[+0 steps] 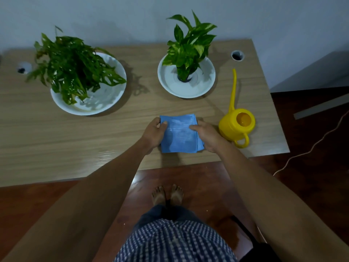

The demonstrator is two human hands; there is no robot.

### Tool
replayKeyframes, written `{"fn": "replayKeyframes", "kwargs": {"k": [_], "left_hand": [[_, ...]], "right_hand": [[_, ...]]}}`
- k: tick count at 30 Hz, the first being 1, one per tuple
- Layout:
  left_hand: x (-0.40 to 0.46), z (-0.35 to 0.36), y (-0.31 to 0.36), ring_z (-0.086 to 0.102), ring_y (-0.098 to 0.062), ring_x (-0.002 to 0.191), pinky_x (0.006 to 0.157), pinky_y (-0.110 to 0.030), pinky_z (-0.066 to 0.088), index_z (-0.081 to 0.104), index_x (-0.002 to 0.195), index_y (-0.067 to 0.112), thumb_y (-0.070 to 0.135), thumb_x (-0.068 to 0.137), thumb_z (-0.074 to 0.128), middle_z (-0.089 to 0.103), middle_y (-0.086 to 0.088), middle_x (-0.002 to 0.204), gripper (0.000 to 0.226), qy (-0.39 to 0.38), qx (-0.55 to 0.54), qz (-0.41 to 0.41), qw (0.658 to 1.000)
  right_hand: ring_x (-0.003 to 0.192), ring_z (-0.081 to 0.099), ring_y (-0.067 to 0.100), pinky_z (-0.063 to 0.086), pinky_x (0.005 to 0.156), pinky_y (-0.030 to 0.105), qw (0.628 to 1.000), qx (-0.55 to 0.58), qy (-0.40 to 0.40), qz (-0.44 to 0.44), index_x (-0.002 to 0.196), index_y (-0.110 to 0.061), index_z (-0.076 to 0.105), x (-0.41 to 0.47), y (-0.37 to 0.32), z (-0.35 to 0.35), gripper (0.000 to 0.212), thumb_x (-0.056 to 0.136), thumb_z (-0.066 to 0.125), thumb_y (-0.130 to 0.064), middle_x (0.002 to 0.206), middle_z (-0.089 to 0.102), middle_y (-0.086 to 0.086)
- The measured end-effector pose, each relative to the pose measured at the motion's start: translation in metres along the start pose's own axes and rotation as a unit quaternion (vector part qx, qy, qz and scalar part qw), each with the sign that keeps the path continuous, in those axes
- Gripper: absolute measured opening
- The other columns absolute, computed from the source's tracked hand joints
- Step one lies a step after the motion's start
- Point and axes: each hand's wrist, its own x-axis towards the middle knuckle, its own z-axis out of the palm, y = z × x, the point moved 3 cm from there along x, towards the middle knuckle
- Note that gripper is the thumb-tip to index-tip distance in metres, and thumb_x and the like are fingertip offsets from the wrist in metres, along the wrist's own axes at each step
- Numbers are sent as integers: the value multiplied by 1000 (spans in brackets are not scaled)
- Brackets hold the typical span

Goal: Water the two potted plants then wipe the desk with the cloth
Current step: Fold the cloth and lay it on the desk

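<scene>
A folded blue cloth lies flat on the wooden desk near its front edge. My left hand grips the cloth's left side, thumb on top. My right hand holds its right side the same way. Behind it stand two potted plants: a dark leafy one in a white dish at the left, and a variegated one in a smaller white dish at the right. A yellow watering can with a long spout stands upright just right of my right hand.
Two round cable holes pierce the desk, one at the back left and one at the back right. A wall runs behind the desk. A pale cord trails over the dark wooden floor to the right. My bare feet stand below the desk's front edge.
</scene>
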Motion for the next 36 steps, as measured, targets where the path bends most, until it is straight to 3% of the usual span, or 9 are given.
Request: {"fn": "replayKeyframes", "kwargs": {"k": [3,9,12,15,19,22,27,32,36], "left_hand": [[3,4,-6,68,-39,109,92,-62,57,56,116,13,36,107,46,69,-17,118,26,6,40,-4,999],[18,18,-10,67,-37,103,90,-60,58,53,111,22,44,105,43,67,-13,112,25,33,126,-15,991],[21,19,-14,66,-38,104,89,-60,58,53,120,20,45,105,43,66,-13,115,31,38,160,-30,986],[21,20,-18,70,-42,94,77,-62,61,51,119,22,50,102,48,64,-14,108,33,34,155,-64,985],[22,16,-20,74,-40,76,60,-56,64,49,109,24,54,98,54,66,-13,97,31,36,168,-96,980],[24,5,-17,74,-34,80,77,-45,63,51,105,28,63,94,48,73,-9,94,37,56,306,-57,949],[20,-18,-14,68,-38,94,86,-41,52,60,95,27,69,93,39,71,-11,100,47,120,361,-20,925],[1,-55,-19,67,-37,96,75,-35,45,63,99,26,42,95,51,71,-8,105,21,169,374,28,911],[-15,-85,-28,63,-37,112,84,-43,50,64,119,18,34,96,54,66,-11,121,30,181,397,60,898]], "right_hand": [[99,71,28,58,88,53,993,-89,66,-51,116,-15,69,0,-3,-5,23,95,60,-22,110,74,9],[92,71,30,58,81,52,968,-181,155,-78,94,-6,71,8,7,-17,17,92,66,-22,99,74,15],[85,70,28,55,70,40,957,-225,161,-86,79,-7,69,11,9,-15,18,91,69,-22,86,73,11],[82,67,28,38,61,28,927,-304,198,-97,65,-12,59,13,8,-14,29,90,68,-25,78,66,10],[105,62,35,54,79,39,874,-398,266,-82,110,-5,63,6,4,-8,37,92,61,-37,115,64,17],[111,57,36,50,80,42,826,-455,312,-116,118,-7,59,-3,-4,2,39,90,58,-34,121,59,17],[107,62,31,53,84,42,892,-354,184,-215,118,-12,63,-1,-7,29,28,92,57,-18,117,65,12],[101,64,31,53,85,44,889,-351,145,-255,116,-13,63,-2,-5,64,27,91,54,-14,118,64,10],[100,64,31,53,85,47,885,-361,126,-266,118,-14,62,-3,-2,92,27,92,54,-14,120,62,8]]}}
